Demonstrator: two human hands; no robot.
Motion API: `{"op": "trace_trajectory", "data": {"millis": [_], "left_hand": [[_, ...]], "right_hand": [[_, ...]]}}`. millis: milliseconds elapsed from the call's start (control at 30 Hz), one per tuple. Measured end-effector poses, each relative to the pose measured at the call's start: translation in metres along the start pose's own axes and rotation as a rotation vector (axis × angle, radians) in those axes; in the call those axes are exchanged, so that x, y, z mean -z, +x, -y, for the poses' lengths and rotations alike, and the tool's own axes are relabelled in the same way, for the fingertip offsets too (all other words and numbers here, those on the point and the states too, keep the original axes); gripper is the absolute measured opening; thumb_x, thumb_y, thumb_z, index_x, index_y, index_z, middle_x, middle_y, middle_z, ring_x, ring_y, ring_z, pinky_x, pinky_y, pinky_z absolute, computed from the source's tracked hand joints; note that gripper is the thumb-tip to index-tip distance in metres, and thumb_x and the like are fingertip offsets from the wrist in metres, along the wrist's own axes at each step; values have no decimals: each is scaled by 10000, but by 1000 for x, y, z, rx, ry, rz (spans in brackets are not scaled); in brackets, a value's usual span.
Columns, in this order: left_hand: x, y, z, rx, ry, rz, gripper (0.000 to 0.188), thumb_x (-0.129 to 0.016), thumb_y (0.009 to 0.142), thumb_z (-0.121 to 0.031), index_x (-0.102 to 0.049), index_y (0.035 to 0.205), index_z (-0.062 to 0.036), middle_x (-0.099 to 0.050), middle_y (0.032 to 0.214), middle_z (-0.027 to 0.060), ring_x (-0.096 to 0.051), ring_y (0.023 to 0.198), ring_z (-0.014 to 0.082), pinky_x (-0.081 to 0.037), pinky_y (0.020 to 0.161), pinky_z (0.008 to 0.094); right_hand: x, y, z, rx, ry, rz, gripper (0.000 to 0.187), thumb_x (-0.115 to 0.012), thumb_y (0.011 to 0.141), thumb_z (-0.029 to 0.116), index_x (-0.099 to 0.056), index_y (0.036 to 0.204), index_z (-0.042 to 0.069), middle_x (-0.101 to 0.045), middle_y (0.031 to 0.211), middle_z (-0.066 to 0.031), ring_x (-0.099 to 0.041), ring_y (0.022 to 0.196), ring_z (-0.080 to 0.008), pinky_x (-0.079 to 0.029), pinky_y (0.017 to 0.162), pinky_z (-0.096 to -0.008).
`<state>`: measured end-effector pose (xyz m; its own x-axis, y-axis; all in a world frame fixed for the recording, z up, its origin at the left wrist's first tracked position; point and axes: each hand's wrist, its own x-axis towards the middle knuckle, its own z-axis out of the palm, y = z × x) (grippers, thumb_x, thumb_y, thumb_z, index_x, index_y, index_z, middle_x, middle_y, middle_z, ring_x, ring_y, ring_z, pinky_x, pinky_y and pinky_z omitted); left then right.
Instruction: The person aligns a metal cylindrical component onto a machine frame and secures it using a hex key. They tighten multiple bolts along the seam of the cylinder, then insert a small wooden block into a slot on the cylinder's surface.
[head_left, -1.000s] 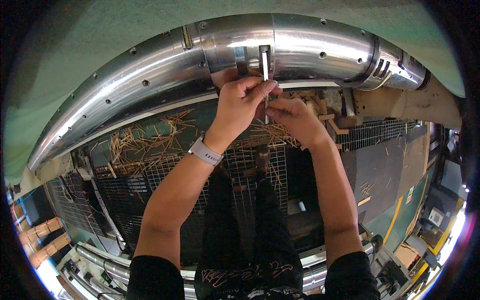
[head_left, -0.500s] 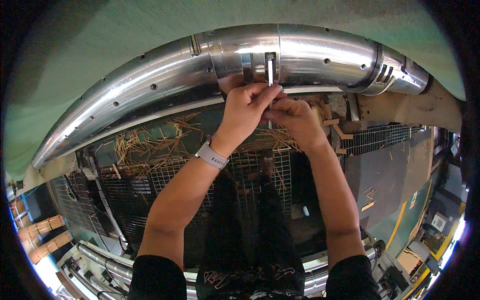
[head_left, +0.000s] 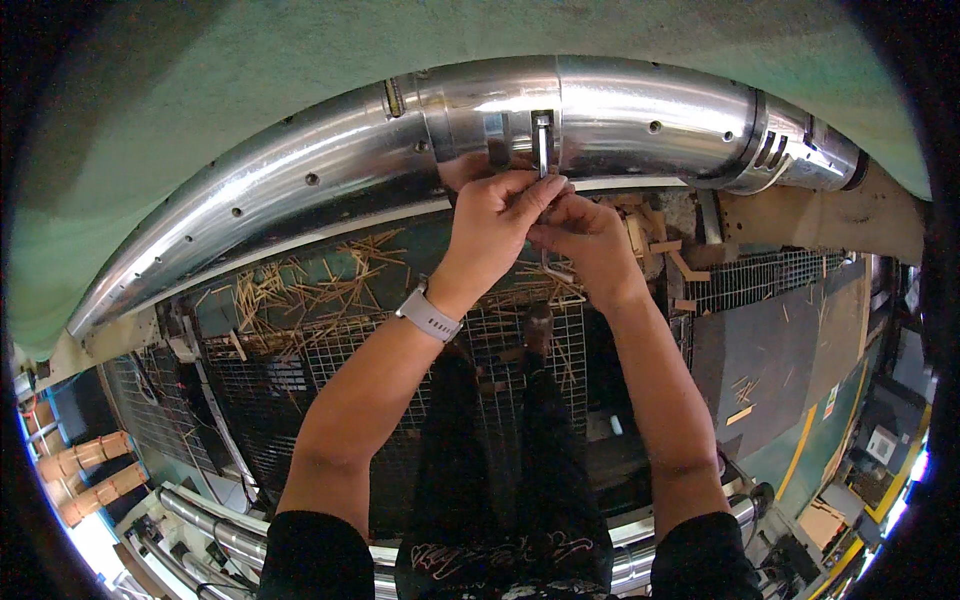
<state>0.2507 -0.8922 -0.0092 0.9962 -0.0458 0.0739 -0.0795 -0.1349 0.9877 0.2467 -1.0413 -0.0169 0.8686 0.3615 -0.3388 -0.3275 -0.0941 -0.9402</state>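
A long polished metal cylinder [head_left: 650,95] runs across the far side. A slim L-shaped hex key [head_left: 543,152] reaches up into a narrow slot in its middle. My left hand [head_left: 492,218] is closed on the key's shaft, thumb and forefinger pinching it just below the slot. Close against it, my right hand [head_left: 592,240] also has its fingers closed around the key, lower down. The key's bent end shows below my hands, pointing right. What the tip touches deep inside the slot is hard to make out.
Thin cardboard strips [head_left: 300,292] lie heaped below the cylinder on the left. Metal grating [head_left: 545,385] lies around my legs. A dark panel [head_left: 755,345] is at the right. Metal rollers [head_left: 225,535] stand behind me, with brown rolls [head_left: 85,458] at the far left.
The hex key has turned, so its bent end now shows toward the right below my hands. My right hand has shifted slightly; both hands keep hold of the key.
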Motion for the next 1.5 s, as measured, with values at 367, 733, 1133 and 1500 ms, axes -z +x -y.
{"op": "trace_trajectory", "data": {"millis": [367,733,1133,1500], "left_hand": [[-2,-1,-8,34,53,-45,285,-621,875,-269,-689,838,5,-655,682,46,-515,567,48,-406,488,204],[-4,-1,-12,116,-86,-2,290,-604,887,-269,-687,876,8,-672,723,48,-565,631,54,-458,563,205],[-3,-1,-11,150,-144,28,318,-586,900,-258,-654,932,51,-697,824,94,-612,708,63,-486,602,203],[-2,-1,-6,115,-98,8,275,-589,897,-252,-687,869,4,-677,724,52,-548,590,55,-438,529,214]], "right_hand": [[3,2,-10,95,144,10,184,-626,829,53,-641,995,-25,-624,964,-26,-557,881,-97,-445,821,-247],[8,-6,7,56,37,16,87,-653,809,43,-635,868,-18,-586,764,14,-502,732,-78,-416,683,-231],[-1,-7,-3,-12,-107,72,184,-600,851,73,-642,995,-33,-649,895,-45,-561,827,-88,-440,764,-235],[3,-12,19,36,-33,29,134,-685,790,109,-615,749,2,-565,708,13,-474,705,-72,-398,647,-247]]}}
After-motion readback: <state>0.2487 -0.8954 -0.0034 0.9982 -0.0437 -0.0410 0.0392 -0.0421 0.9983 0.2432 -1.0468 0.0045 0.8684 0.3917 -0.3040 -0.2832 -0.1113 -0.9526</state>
